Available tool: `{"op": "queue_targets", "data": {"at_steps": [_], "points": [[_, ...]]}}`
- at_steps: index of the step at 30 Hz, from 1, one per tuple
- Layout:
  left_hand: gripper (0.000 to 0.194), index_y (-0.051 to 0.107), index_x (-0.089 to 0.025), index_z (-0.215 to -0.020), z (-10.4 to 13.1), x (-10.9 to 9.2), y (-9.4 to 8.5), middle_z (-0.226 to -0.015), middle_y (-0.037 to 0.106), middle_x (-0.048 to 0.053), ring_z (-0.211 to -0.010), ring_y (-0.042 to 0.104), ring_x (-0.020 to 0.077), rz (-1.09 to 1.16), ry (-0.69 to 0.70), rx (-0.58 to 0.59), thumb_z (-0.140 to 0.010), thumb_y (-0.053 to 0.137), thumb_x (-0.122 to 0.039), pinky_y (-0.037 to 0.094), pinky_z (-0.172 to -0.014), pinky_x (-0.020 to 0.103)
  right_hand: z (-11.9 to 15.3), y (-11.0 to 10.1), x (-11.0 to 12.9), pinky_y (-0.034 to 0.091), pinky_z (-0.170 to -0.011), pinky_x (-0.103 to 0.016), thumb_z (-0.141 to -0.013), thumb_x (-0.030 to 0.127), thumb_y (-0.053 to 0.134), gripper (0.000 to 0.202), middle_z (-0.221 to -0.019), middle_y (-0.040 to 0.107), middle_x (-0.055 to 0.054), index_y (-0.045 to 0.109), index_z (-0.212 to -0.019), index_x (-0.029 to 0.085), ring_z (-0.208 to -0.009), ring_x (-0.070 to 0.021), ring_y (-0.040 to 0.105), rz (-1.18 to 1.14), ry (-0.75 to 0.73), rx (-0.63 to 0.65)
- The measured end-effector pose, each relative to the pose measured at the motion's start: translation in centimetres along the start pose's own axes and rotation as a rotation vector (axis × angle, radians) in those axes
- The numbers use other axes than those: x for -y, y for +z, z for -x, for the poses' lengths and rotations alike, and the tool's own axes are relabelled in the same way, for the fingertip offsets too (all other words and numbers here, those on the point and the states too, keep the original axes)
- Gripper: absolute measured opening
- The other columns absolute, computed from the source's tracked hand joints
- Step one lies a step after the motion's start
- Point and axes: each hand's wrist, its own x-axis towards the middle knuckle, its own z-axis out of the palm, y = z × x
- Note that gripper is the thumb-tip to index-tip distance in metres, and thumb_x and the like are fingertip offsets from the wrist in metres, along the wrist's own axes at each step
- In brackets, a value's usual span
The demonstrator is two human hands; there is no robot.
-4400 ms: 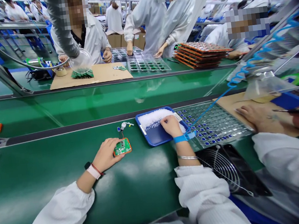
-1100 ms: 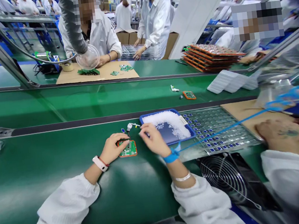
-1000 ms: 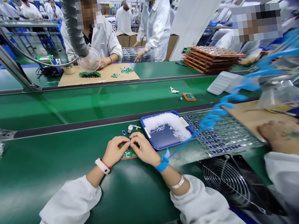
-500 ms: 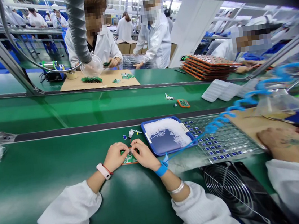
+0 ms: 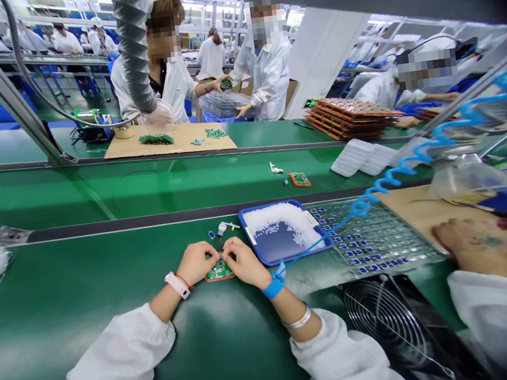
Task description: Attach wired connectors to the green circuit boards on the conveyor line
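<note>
A green circuit board (image 5: 219, 272) with an orange edge lies flat on the green bench. My left hand (image 5: 196, 263) pinches at its far edge, thumb and forefinger closed. From the other side my right hand (image 5: 245, 263) pinches at the same spot, the fingertips of both hands nearly meeting. Whatever sits between the fingertips is too small to make out. Just beyond the hands lie a white connector part (image 5: 222, 228) with a dark lead and a small blue-faced piece (image 5: 211, 234). A blue wrist strap (image 5: 273, 287) circles my right wrist.
Right of my hands stands a blue tray (image 5: 268, 256) of small white pieces, beside a clear tray (image 5: 393, 240) of blue-faced parts. A fan (image 5: 384, 316) sits near my right forearm. A coiled blue cord (image 5: 380, 184) crosses above. A co-worker's hand (image 5: 472, 240) rests at the right.
The orange-edged board on the far belt has shifted left. Across the bench, a co-worker has reached out towards the clear trays with boards in hand. My hands stay almost in place.
</note>
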Motion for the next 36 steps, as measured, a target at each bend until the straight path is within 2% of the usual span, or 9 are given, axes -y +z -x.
{"op": "queue_targets", "data": {"at_steps": [3, 6, 10, 22, 30, 36], "points": [[0.009, 0.069, -0.017, -0.073, 0.3, 0.2, 0.0, -0.08, 0.068, 0.002, -0.075, 0.061, 0.0158, -0.022, 0.016, -0.055, -0.074, 0.06, -0.019, 0.044, -0.07, 0.026, 0.0, 0.0, 0.0, 0.042, -0.077, -0.031, -0.079, 0.014, 0.046, 0.014, -0.084, 0.049, -0.005, 0.05, -0.066, 0.017, -0.083, -0.0162, 0.05, 0.005, -0.007, -0.014], [0.01, 0.068, -0.019, -0.082, 0.8, 0.5, 0.2, -0.087, 0.068, 0.002, -0.082, 0.06, 0.017, -0.075, 0.13, -0.097, -0.078, 0.06, -0.022, 0.043, -0.075, 0.029, 0.1, 0.1, -0.1, 0.042, -0.076, -0.03, -0.08, 0.015, 0.046, 0.014, -0.083, 0.049, -0.005, 0.051, -0.068, 0.017, -0.081, -0.0159, 0.05, -0.003, -0.032, -0.033], [0.013, 0.068, -0.021, -0.085, 1.2, 0.7, 0.5, -0.095, 0.069, 0.001, -0.089, 0.058, 0.0185, -0.17, 0.257, -0.082, -0.084, 0.055, -0.024, 0.039, -0.078, 0.033, 0.2, 0.0, -0.1, 0.042, -0.075, -0.029, -0.081, 0.015, 0.047, 0.013, -0.082, 0.049, -0.004, 0.053, -0.069, 0.017, -0.08, -0.0153, 0.051, -0.024, -0.047, -0.042], [0.015, 0.067, -0.021, -0.084, 1.1, 0.5, 0.5, -0.094, 0.069, 0.001, -0.088, 0.059, 0.0171, -0.198, 0.287, -0.106, -0.087, 0.054, -0.028, 0.038, -0.079, 0.034, 0.1, -0.3, -0.2, 0.042, -0.073, -0.028, -0.08, 0.015, 0.048, 0.012, -0.082, 0.052, -0.003, 0.053, -0.07, 0.017, -0.079, -0.0148, 0.051, -0.076, -0.032, -0.085], [0.016, 0.067, -0.022, -0.081, 0.9, 0.3, 0.4, -0.093, 0.07, 0.002, -0.089, 0.059, 0.0184, -0.246, 0.243, -0.089, -0.086, 0.054, -0.027, 0.038, -0.077, 0.034, 0.0, -0.5, -0.1, 0.042, -0.072, -0.028, -0.079, 0.017, 0.049, 0.012, -0.081, 0.052, -0.003, 0.052, -0.068, 0.017, -0.078, -0.0144, 0.051, -0.101, 0.001, -0.079], [0.018, 0.065, -0.021, -0.091, 1.4, 0.3, 0.4, -0.097, 0.068, 0.004, -0.091, 0.057, 0.0197, -0.257, 0.237, -0.076, -0.087, 0.052, -0.033, 0.039, -0.079, 0.035, 0.0, -0.6, -0.2, 0.043, -0.069, -0.027, -0.08, 0.02, 0.05, 0.012, -0.081, 0.052, -0.003, 0.053, -0.069, 0.017, -0.076, -0.0142, 0.051, -0.102, 0.002, -0.077]]}}
